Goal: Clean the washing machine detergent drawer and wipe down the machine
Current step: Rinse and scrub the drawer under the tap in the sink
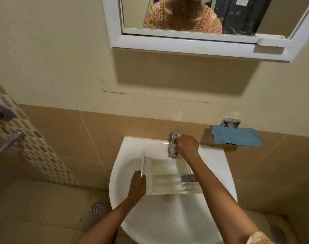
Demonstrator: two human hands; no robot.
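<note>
A white detergent drawer (169,175) with several compartments lies across the bowl of a white wash basin (167,219), under the chrome tap (174,147). My left hand (137,185) grips the drawer at its front panel end, on the left. My right hand (188,144) is curled round the tap's handle at the basin's back edge. A blue cloth (236,136) hangs on a chrome holder on the wall to the right of the tap.
A white-framed mirror cabinet (194,43) hangs on the wall above the basin. Chrome fittings (3,127) stick out from the patterned tile wall at the left. A round floor drain (98,207) sits in the tiled floor left of the basin.
</note>
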